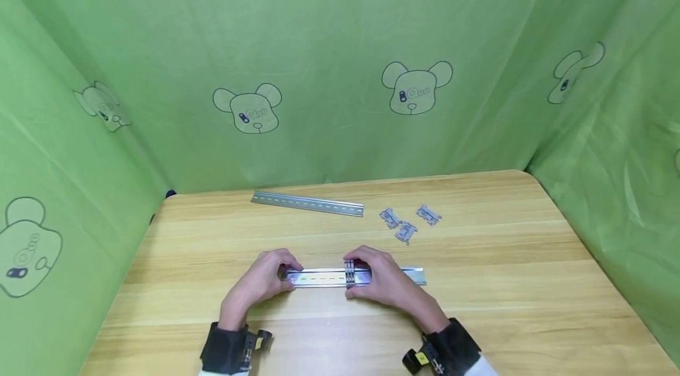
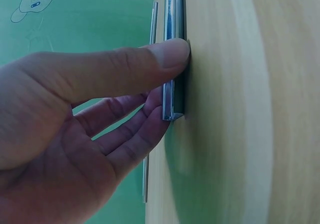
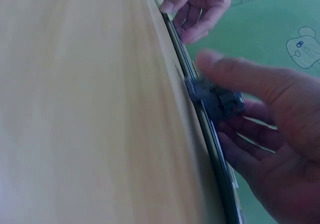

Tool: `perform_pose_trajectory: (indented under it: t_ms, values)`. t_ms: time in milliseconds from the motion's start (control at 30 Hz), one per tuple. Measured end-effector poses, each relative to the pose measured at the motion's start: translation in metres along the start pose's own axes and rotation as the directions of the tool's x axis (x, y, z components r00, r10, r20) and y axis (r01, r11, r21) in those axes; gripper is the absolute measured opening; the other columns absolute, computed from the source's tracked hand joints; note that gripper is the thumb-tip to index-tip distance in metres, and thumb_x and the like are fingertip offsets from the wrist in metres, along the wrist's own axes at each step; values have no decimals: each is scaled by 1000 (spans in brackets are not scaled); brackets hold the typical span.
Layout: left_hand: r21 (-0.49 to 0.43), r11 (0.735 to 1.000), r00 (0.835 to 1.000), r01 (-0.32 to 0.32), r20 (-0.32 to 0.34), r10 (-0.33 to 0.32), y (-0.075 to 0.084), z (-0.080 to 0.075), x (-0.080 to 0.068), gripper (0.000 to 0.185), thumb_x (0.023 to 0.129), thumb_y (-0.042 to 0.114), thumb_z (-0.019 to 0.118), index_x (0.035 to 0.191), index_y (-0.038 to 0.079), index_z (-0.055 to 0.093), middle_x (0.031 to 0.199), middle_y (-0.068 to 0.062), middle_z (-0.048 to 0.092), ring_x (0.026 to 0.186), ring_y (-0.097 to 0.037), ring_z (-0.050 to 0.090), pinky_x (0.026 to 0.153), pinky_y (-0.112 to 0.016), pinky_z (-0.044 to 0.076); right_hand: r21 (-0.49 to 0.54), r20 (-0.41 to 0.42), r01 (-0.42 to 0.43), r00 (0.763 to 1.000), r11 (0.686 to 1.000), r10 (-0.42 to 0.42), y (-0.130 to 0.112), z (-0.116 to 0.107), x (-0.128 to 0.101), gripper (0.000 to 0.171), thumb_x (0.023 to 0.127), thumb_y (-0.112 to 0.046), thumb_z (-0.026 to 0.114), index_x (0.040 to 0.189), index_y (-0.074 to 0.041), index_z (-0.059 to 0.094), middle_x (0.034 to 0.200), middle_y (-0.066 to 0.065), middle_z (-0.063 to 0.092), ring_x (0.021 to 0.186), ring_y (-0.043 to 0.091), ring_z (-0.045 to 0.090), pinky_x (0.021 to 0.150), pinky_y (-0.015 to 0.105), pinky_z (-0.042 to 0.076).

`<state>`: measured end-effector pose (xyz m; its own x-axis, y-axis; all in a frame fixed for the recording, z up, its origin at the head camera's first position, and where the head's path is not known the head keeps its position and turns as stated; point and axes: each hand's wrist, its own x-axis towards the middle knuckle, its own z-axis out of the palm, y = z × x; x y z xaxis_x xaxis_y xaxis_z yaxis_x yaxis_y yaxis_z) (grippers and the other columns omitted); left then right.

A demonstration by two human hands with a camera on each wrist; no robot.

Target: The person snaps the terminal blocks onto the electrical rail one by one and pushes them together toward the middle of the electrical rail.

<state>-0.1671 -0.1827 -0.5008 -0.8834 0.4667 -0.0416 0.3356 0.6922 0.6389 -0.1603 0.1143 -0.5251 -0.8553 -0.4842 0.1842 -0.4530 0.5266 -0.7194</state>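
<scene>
A slotted metal DIN rail [image 1: 321,278] lies lengthwise across the table in front of the person. The left hand [image 1: 265,275] grips its left end, with the thumb [image 2: 172,54] on the near edge and the fingers curled behind the far edge. A small dark grey terminal block [image 1: 349,273] sits across the rail, right of its middle. Around that block the right hand [image 1: 379,275] has its thumb on the near side and its fingers on the far side. In the right wrist view the block [image 3: 217,99] shows between thumb and fingers.
Farther back lies a second slotted DIN rail [image 1: 308,203], slightly slanted. To its right are three loose grey clip-like pieces [image 1: 390,218], two of them close together. Green cloth [image 1: 329,146] printed with bear heads hangs behind and at both sides of the wooden table [image 1: 504,305].
</scene>
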Motion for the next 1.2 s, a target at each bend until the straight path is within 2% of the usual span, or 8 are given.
perform_pose_trajectory:
  t_ms: [167, 400, 533, 700, 933, 1067, 1200]
  values:
    - [9, 1000, 1000, 2, 3, -2, 1, 0, -1, 35, 74, -3, 87, 107, 4, 77, 101, -3, 70, 90, -20, 64, 79, -34, 57, -58, 8, -17, 1000, 998, 18, 4, -23, -10, 70, 70, -29, 95, 129, -8, 66, 125, 2, 67, 114, 22, 64, 101, 45, 54]
    - [13, 1000, 1000, -12, -6, 13, -2, 3, -6, 35, 74, -2, 87, 107, 5, 77, 104, -3, 70, 93, -22, 65, 84, -42, 59, -249, 70, -97, 991, 964, 118, 16, -60, -41, 50, 74, -12, 89, 120, -6, 71, 122, 7, 64, 111, 28, 62, 94, 47, 56]
    - [19, 1000, 1000, -12, -17, 12, -4, 4, -9, 36, 74, -2, 87, 108, 6, 77, 105, -2, 70, 96, -22, 65, 86, -42, 58, -280, 72, -74, 993, 957, 97, 21, -68, -50, 40, 75, -2, 84, 114, -5, 73, 111, 4, 65, 102, 23, 62, 87, 41, 58]
    - [31, 1000, 999, 4, -38, -3, -10, 1, -6, 35, 76, -1, 86, 110, 7, 77, 106, 0, 68, 99, -23, 65, 89, -44, 58, -267, 66, -40, 996, 963, 60, 24, -69, -44, 39, 75, 1, 81, 113, -4, 74, 107, 5, 66, 96, 21, 63, 82, 35, 59]
    - [69, 998, 999, -6, -54, 10, -15, -6, 4, 36, 76, 0, 86, 109, 7, 76, 106, -2, 70, 99, -23, 66, 91, -45, 58, -267, 74, -58, 994, 962, 80, 28, -72, -29, 39, 75, -1, 82, 114, -4, 74, 114, 9, 66, 102, 26, 64, 86, 39, 60]
    - [70, 997, 999, -18, -46, 21, -14, -9, 10, 36, 77, 0, 86, 110, 6, 76, 106, -3, 71, 100, -26, 67, 93, -47, 57, -255, 72, -17, 997, 967, 37, 33, -75, -24, 37, 76, 2, 81, 112, -1, 73, 109, 10, 65, 93, 24, 63, 80, 35, 61]
    - [62, 997, 998, -35, -43, 38, -15, -11, 17, 36, 76, -1, 86, 110, 5, 76, 105, -4, 70, 98, -26, 67, 91, -46, 58, -235, 74, 5, 997, 972, 13, 38, -79, -19, 37, 76, 5, 80, 111, 1, 73, 105, 9, 65, 91, 25, 64, 79, 33, 61]
